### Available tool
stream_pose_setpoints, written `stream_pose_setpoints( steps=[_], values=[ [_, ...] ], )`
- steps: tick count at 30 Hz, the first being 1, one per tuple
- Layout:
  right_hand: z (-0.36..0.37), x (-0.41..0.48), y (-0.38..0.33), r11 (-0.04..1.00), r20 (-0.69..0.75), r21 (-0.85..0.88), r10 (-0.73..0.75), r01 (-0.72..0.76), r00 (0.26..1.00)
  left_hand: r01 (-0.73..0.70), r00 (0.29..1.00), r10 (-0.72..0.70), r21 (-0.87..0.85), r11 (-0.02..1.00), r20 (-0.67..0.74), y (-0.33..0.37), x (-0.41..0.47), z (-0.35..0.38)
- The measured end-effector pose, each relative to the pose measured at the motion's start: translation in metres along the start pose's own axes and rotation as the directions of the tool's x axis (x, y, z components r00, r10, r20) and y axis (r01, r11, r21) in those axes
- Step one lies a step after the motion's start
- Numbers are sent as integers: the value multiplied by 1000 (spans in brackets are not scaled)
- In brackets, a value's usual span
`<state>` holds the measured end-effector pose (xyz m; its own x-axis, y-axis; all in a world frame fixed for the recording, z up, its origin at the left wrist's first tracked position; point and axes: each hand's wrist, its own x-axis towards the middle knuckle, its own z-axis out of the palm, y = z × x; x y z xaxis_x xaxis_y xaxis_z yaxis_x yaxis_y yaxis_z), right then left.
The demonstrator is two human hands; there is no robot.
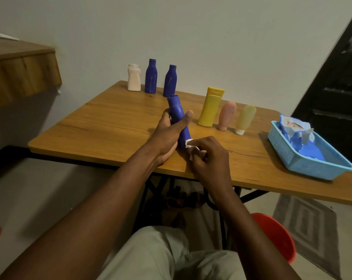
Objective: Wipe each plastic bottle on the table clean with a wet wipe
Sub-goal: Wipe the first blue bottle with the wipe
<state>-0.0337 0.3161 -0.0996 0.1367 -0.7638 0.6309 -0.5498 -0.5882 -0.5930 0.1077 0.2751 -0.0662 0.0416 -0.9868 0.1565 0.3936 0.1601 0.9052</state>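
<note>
One dark-blue plastic bottle (pixel 179 120) was held tilted over the brown wooden bench (pixel 110 126), its neck pointing away from the seated person and its base toward them. Whether the base touched the wood could not be told. The left hand (pixel 167 134) had its fingers (pixel 166 116) and thumb wrapped round the bottle's middle, grasping it. The right hand (pixel 209 156), fingers curled, pinched a crumpled white wet wipe (pixel 191 145) against the bottle's base end.

By the look of it, the wiping of this bottle was in hand, with the lower end under the wipe. The next move would likely call for drawing the wipe along the body toward the neck while the left hand turned the bottle, gripping firmly enough that the damp plastic did not slip.

Six more stood on the bench: a squat cream bottle (pixel 134 78) and two dark-blue bottles (pixel 150 76) by the wall, and nearer, a yellow flip-cap tube (pixel 210 107), a pink tube (pixel 227 115) and a pale yellow tube (pixel 245 119). Whether any had been wiped could not be told. At the bench's right end sat a light-blue plastic basket (pixel 292 158) holding an opened wipe pack (pixel 294 126).
</note>
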Motion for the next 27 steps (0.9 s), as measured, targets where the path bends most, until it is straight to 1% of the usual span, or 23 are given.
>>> stream_pose_setpoints(
  steps=[3,7,9,10,12,13,14,16,20,22,24,27],
  values=[
    [1,3,-3,994,-36,45,104,-102,994,-41,999,43,108,993,-15,-1,1,1],
    [2,6,-4,986,-50,68,158,-154,986,-69,996,75,139,988,-38,-2,1,0],
    [1,5,-5,992,-35,43,122,-120,992,-71,995,78,121,990,-58,-2,1,-1],
    [0,3,-5,996,-5,16,89,-89,996,-67,995,75,109,992,-72,-3,2,-1],
    [1,-1,-6,995,82,-99,2,6,997,-58,993,67,92,994,-94,-2,2,-1],
    [2,-2,-7,986,109,-155,-37,54,993,-55,993,63,86,995,-102,-2,2,-1],
    [2,-3,-7,982,108,-176,-53,71,993,-50,992,59,81,995,-107,-2,2,0],
    [2,-2,-5,992,52,-121,-28,34,998,-42,992,50,71,997,-115,-2,3,0],
    [1,0,-2,992,-85,40,122,-119,989,-41,991,50,73,996,-122,-3,4,-1],
    [2,3,-1,982,-136,94,175,-163,975,-46,992,54,75,996,-117,-4,4,-1],
    [3,2,0,987,-120,78,152,-143,981,-48,991,56,72,996,-120,-4,5,-2],
    [3,-3,1,999,-35,13,45,-44,998,-47,991,54,63,997,-125,-5,6,-4]
  ],
)
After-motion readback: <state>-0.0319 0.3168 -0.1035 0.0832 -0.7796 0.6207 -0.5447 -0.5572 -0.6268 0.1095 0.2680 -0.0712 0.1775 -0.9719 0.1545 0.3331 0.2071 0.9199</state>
